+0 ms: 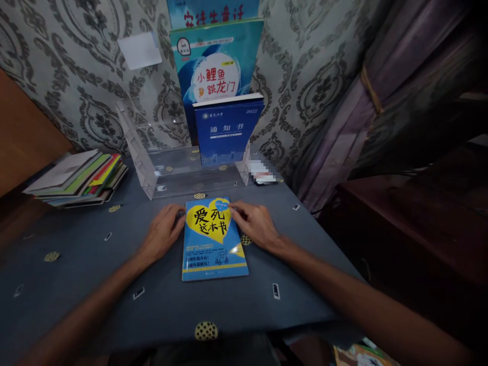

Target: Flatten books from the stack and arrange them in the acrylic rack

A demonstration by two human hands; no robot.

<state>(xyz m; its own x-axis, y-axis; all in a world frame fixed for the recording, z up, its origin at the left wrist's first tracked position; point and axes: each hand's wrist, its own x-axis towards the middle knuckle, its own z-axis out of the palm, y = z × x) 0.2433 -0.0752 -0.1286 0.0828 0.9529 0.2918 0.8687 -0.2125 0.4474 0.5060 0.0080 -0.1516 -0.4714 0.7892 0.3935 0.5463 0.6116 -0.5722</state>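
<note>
A blue book [213, 254] with a yellow heart on its cover lies in the middle of the table, face up and near the clear stand. My left hand [163, 227] has its bent fingers closed at the book's upper left edge. On the opposite side, my right hand [254, 222] pinches the upper right edge. Some fingertips are hidden, so how far they reach under the cover cannot be made out. Just behind the book is a clear acrylic book stand [147, 170]. A dark blue booklet [227, 145] stands upright at its right end, with a teal picture book [217, 48] behind it.
A stack of books and papers [82, 175] sits at the left on the grey-blue tablecloth [152, 315]. A small blurred item [263, 175] lies right of the stand. Patterned wallpaper [97, 86] rises behind, and a tied purple curtain [343, 127] hangs at the right.
</note>
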